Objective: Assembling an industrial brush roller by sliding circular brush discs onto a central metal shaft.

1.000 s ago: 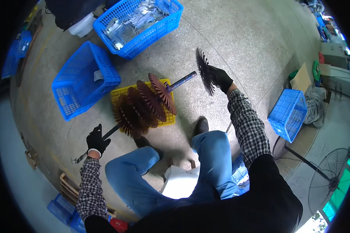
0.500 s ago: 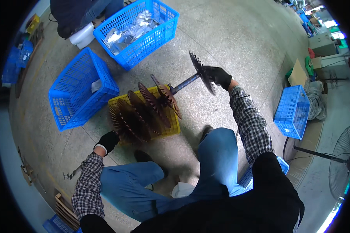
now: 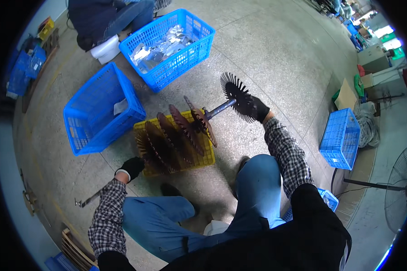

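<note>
A row of rusty brown toothed discs point(image 3: 166, 137) on a common shaft lies across an upturned-looking yellow crate point(image 3: 196, 163) in front of me. Out to the right, the bare blue-grey shaft point(image 3: 222, 108) ends in a dark disc point(image 3: 234, 95) with slit, finned edges. My right hand point(image 3: 257, 109), in a black glove, is closed on the right edge of that disc. My left hand point(image 3: 132, 168), gloved too, is curled at the left end of the row; the discs and glove hide what its fingers grip.
Beyond the yellow crate stand a tall blue crate point(image 3: 72, 106) and another blue crate point(image 3: 160, 83) with shiny metal pieces. A person point(image 3: 92, 20) sits behind them. Rightward are a blue crate point(image 3: 332, 147) and a fan point(image 3: 399, 187). A metal tool point(image 3: 88, 199) shows beside my left forearm.
The finned disc at my right hand has turned to show more of its face. The whole view has shifted slightly, with crates and discs sitting lower and farther right.
</note>
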Tool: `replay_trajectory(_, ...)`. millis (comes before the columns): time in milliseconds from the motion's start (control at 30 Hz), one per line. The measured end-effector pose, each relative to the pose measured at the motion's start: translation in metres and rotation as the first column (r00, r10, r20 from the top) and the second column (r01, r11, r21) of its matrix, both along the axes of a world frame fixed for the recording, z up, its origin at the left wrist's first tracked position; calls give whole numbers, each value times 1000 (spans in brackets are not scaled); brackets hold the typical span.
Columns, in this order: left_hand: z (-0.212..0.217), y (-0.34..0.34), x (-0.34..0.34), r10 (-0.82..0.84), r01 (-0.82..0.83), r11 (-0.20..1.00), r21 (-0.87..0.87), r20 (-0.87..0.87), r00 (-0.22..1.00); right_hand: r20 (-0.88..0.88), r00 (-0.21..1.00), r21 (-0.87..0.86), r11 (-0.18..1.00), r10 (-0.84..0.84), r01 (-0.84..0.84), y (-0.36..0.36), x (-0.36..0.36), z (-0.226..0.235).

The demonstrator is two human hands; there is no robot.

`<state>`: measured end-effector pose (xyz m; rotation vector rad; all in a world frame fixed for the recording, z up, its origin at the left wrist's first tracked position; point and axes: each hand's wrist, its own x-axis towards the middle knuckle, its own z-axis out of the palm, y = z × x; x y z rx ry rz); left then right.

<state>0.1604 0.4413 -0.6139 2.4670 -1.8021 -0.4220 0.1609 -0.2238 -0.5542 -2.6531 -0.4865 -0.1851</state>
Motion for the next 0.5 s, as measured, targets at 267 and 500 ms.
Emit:
replay_trajectory(267, 16, -16, 8, 61, -53, 991, 122, -65, 996, -539, 829, 833, -51, 150, 551, -17, -28, -66)
replay_trajectory(500, 20, -19, 4, 164, -163, 970, 181, 13, 986, -589, 799, 713, 388, -119, 584, -6, -53, 4)
